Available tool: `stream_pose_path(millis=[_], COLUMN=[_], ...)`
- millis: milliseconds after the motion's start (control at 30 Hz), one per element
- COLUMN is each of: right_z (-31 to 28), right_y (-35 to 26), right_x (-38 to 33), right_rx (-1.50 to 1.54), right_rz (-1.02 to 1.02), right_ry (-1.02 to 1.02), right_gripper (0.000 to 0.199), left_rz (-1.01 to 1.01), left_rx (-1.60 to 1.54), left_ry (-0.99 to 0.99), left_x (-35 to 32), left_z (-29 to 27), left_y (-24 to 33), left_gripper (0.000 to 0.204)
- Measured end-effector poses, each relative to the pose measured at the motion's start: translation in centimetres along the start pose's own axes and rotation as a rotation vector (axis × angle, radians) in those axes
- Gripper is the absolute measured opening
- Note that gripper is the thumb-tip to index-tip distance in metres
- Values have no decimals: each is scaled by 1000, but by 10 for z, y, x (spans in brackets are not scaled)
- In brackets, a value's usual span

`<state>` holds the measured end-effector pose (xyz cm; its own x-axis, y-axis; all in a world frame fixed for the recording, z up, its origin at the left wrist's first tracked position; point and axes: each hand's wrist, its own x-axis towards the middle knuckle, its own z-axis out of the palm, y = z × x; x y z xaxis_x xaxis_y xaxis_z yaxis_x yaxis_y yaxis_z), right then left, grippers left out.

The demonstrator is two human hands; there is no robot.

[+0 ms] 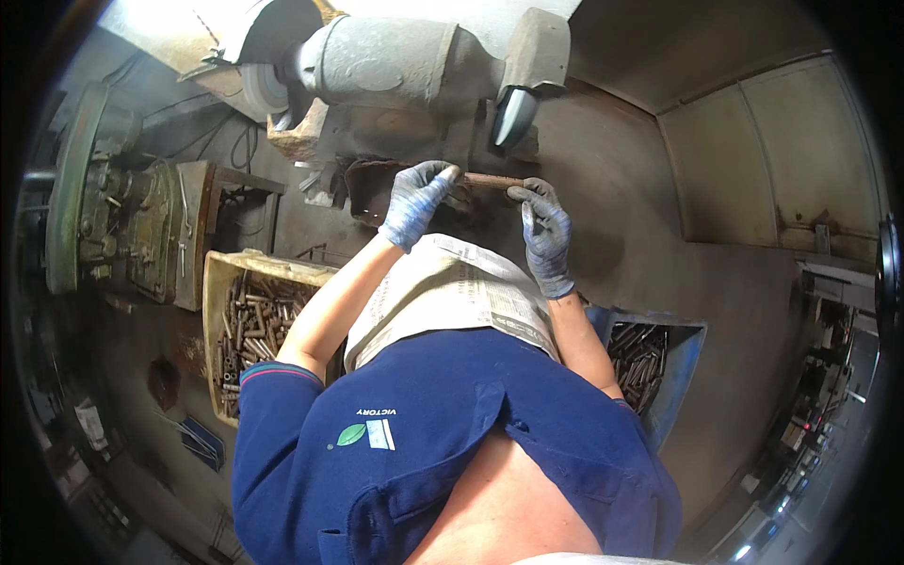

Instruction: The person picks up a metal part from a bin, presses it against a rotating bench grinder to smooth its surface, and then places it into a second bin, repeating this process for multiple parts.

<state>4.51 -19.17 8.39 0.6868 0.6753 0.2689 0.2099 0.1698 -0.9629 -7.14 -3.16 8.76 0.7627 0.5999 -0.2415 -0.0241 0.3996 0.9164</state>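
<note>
- A short rusty-brown metal rod (492, 179) lies level between the two gloved hands, held up just below the bench grinder (395, 61).
- The left hand (417, 200), in a blue-grey work glove, pinches the rod's left end between fingertips and thumb.
- The right hand (544, 231), gloved the same way, grips the rod's right end with its fingers curled over the top; the wrist bends down toward the body.
- The rod sits above both palms, at the fingertips, with its middle stretch bare between the two gloves.
- The grinder's grey motor body spans the top of the view; a pale grinding wheel (262, 89) shows at its left end, and a dark, shiny guard (513, 115) hangs at its right end, just above the rod.
- A sheet of newspaper (447, 297) covers the person's lap, beneath the forearms; its print is too small to make out.
- To the left stands a yellowish open crate (218, 282) full of similar rusty rods, packed in a loose heap.
- To the right stands a blue bin (683, 363), also holding dark rods.
- The person wears a dark blue short-sleeved shirt (452, 424) with a small green leaf-shaped badge and a white patch on the chest.
- An old greenish machine (104, 207) stands at the far left.
</note>
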Motion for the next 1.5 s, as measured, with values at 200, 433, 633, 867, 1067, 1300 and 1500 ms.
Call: stream_pose_path(millis=[200, 433, 633, 867, 1067, 1300, 1500], right_z=[-5, -16, -30, -29, -2, -5, -41], right_y=[10, 35, 61, 70, 76, 85, 104], right_x=[8, 17, 26, 31, 39, 37, 27], right_rx=[-4, -395, -259, -202, -196, -116, 44], right_rz=[-41, -203, -19, 70, 79, 187, 343], right_ry=[44, 66, 135, 178, 149, 197, 196], right_gripper=[20, 24, 21, 14, 13, 12, 17], left_rz=[49, 7, 11, -89, -94, -88, -175], left_rx=[60, 26, -38, -105, -100, 14, -68], left_ry=[-39, -13, 63, 118, 162, 171, 142], left_x=[24, 48, 78, 85, 88, 92, 99], left_z=[7, 19, 33, 41, 12, 16, 42], left_y=[-19, -19, -57, -63, -58, -57, -69], left_gripper=[16, 14, 12, 10, 7, 6, 8])
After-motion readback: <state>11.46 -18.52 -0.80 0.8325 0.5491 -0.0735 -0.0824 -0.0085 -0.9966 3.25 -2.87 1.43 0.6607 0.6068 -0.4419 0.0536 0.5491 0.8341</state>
